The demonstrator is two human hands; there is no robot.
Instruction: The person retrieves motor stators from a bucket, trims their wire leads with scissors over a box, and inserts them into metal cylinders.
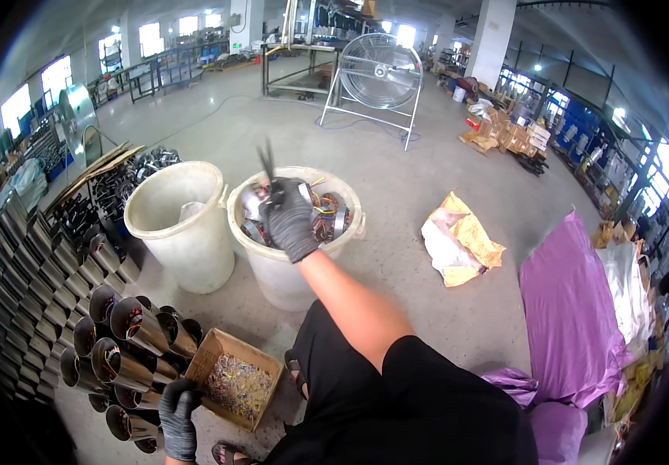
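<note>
My right hand, in a grey glove, reaches over a white plastic bucket. It is closed on dark scissors, whose two thin blades point up, blurred. Inside the bucket lie metal motor parts with copper windings and coloured wires, partly hidden by the hand. At the lower left, my gloved left hand has its fingers bent beside a cardboard box holding short wire clippings. Whatever those fingers hold cannot be made out. Shiny metal cylinders with wires inside lie stacked beside that hand.
Another white bucket stands left of the first. Many more metal cylinders are piled along the left. A crumpled yellow-white sack lies on the floor to the right, near a purple sack. Farther off stands a large floor fan.
</note>
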